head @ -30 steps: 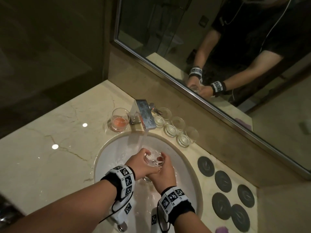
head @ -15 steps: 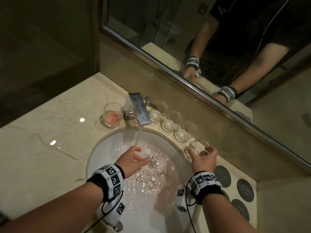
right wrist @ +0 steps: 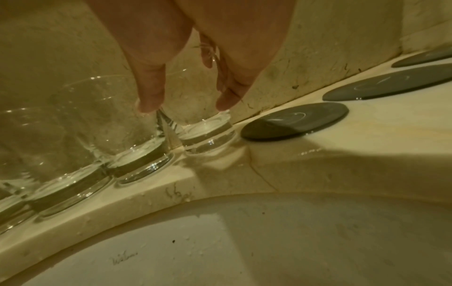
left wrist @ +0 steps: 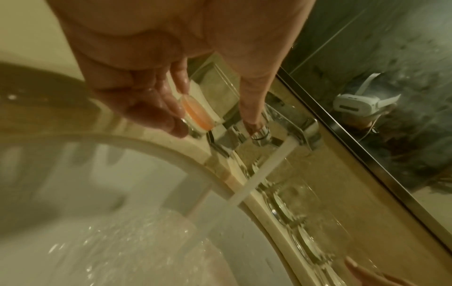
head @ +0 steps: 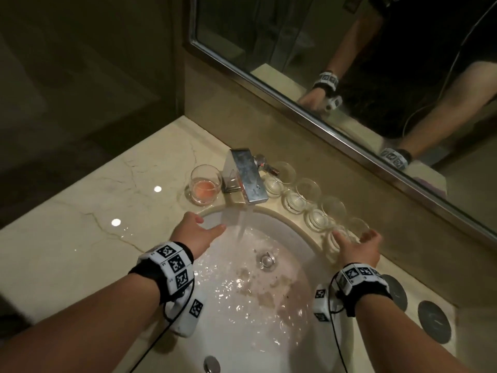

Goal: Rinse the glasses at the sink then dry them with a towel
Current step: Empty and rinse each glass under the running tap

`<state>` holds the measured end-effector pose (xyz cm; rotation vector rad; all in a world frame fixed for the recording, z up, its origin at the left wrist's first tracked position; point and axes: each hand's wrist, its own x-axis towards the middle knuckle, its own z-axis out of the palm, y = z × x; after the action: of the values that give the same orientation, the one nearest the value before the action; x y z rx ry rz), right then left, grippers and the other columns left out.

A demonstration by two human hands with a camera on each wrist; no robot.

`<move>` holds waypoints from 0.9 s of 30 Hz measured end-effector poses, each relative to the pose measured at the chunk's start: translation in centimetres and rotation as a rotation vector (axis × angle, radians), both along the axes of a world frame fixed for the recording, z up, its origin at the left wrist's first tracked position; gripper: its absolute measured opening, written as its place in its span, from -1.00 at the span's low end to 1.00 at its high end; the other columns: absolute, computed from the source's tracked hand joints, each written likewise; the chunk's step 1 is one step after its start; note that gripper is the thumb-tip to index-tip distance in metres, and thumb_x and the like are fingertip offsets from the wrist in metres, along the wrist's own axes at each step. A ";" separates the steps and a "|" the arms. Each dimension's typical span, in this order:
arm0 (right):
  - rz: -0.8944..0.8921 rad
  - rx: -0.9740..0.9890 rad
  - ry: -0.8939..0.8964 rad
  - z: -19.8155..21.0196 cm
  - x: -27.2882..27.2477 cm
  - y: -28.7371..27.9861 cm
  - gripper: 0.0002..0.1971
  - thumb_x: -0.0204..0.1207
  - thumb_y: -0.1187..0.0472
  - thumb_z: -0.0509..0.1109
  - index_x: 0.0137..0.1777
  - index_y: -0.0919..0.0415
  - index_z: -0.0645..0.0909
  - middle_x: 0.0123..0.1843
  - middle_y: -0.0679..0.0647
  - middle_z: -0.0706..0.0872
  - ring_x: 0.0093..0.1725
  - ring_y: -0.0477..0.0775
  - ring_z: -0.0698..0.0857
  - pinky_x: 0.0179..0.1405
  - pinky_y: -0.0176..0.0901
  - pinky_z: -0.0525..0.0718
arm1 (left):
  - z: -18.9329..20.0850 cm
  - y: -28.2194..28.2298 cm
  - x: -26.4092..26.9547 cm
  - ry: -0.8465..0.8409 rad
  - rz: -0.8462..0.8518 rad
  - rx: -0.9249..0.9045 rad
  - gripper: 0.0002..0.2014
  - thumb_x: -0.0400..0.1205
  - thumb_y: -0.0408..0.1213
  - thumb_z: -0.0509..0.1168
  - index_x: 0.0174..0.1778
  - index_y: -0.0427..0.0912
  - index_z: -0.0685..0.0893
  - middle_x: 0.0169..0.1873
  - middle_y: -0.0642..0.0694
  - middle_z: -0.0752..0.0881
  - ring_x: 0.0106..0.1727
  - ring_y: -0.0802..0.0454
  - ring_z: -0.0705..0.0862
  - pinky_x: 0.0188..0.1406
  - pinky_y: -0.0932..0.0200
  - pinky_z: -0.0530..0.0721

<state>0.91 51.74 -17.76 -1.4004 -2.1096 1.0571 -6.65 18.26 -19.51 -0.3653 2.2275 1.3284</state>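
Note:
Water runs from the chrome tap (head: 247,176) into the white sink (head: 304,238). A glass with pink liquid (head: 205,188) stands left of the tap. A row of clear glasses (head: 295,200) lines the counter to the right of it. My right hand (head: 355,236) straddles the end glass (head: 359,227), which stands on the counter. In the right wrist view, thumb and fingers (right wrist: 227,100) lie straight on either side of that glass (right wrist: 205,123). My left hand (head: 212,223) hovers empty over the basin's left rim, its wet fingers (left wrist: 171,120) straight and pointing at the pink glass (left wrist: 195,114).
Several dark round coasters (head: 434,321) lie on the marble counter right of the basin. A wall mirror (head: 349,76) rises just behind the glasses. The drain plug (head: 266,261) sits mid-basin in shallow water. Bare counter (head: 94,251) spreads to the left.
My right hand carried the rinsed glass out of the basin and stood it at the end of the row. My left hand moved from under the stream to the basin's left rim.

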 end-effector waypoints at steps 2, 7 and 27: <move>-0.004 -0.015 -0.004 -0.1 -0.3 0.3 -0.07 0.23 0.07 0.69 0.53 0.23 0.27 0.44 0.23 0.54 0.42 0.24 0.53 0.43 0.07 0.48 | 0.4 -0.9 -1.3 0.034 0.050 -0.006 -0.26 0.41 0.18 0.52 0.33 -0.08 0.31 0.15 -0.19 0.66 0.05 -0.10 0.69 0.03 0.04 0.65; -0.037 -0.087 0.013 -0.1 0.1 0.8 -0.08 0.22 0.03 0.68 0.52 0.15 0.28 0.39 0.18 0.59 0.35 0.23 0.59 0.30 -0.04 0.52 | 0.8 -1.6 -3.9 0.121 0.157 0.039 0.10 0.22 0.12 0.65 0.52 0.11 0.05 0.49 -0.29 0.40 0.38 -0.20 0.51 0.32 0.01 0.50; 0.275 -0.629 0.047 -2.8 4.6 -14.0 -0.90 0.50 0.36 0.44 -0.01 0.31 0.63 -0.17 0.24 0.73 -0.32 0.07 0.68 -0.36 -0.10 0.65 | 0.5 1.1 -1.2 0.194 -0.019 0.197 -0.12 0.25 -0.08 0.69 0.43 0.08 0.36 0.14 0.15 0.68 0.10 0.15 0.69 0.10 0.19 0.66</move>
<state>5.48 37.75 -20.58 -1.3260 -2.0630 1.9695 -7.89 19.40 -19.01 -0.1482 2.2205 1.6166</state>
